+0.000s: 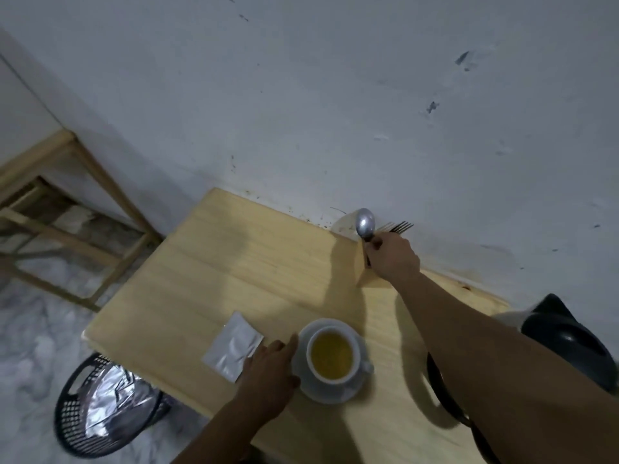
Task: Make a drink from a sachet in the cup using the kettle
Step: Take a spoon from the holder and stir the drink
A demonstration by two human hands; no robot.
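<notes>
A scuffed white wall [335,95] is being seen behind a pale wooden counter [234,269], whose far edge is being pressed against it. A marbled grey floor [26,346] is being shown to the left, where a wooden frame stand [67,209] and a black perforated basket [100,410] lined with foil are being kept. A black kettle [566,336] is being partly shown at the counter's right edge. A white cup [333,354] of yellow liquid is being carried on a white saucer [330,393] near the counter's front, its handle being pointed to the right. A silver sachet [232,346] is being left flat just left of the saucer, its long axis being run from near-left to far-right. The left hand [271,373] is being rested open, its fingers touching the saucer's rim and sachet. The right hand [392,256] is being closed on a spoon [365,224], bowl pointed up toward the wall, beside forks [400,226].
</notes>
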